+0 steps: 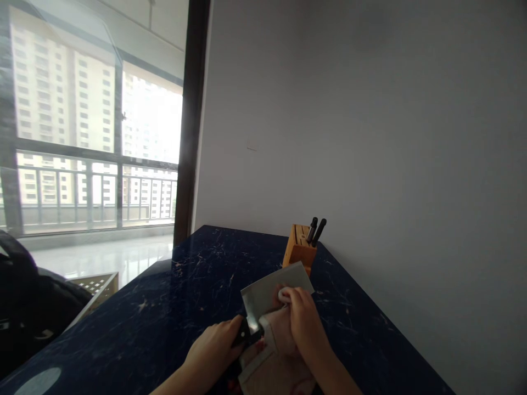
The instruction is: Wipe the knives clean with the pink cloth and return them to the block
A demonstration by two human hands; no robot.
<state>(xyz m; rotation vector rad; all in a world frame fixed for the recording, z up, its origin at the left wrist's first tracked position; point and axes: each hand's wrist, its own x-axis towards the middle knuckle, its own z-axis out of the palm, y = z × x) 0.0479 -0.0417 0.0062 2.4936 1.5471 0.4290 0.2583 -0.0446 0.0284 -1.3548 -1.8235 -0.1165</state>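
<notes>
The left hand [216,341] is closed around the black handle [244,332] of a cleaver [260,293], its broad blade reaching up and rightward from that grip over the blue marbled tabletop [197,285]. Right of the handle, a pale cloth [280,351] is pinched in the right hand [303,318] against the blade. Beyond both grips stands a wooden knife block [300,255] with two dark handles [318,232].

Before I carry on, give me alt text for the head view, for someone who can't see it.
A person's left hand grips the black handle of a broad silver metal cleaver, while the right hand holds a pale patterned cloth at its blade. Beyond, on the glossy dark-blue marbled table, stands a wooden knife block with two black-handled tools.
</notes>
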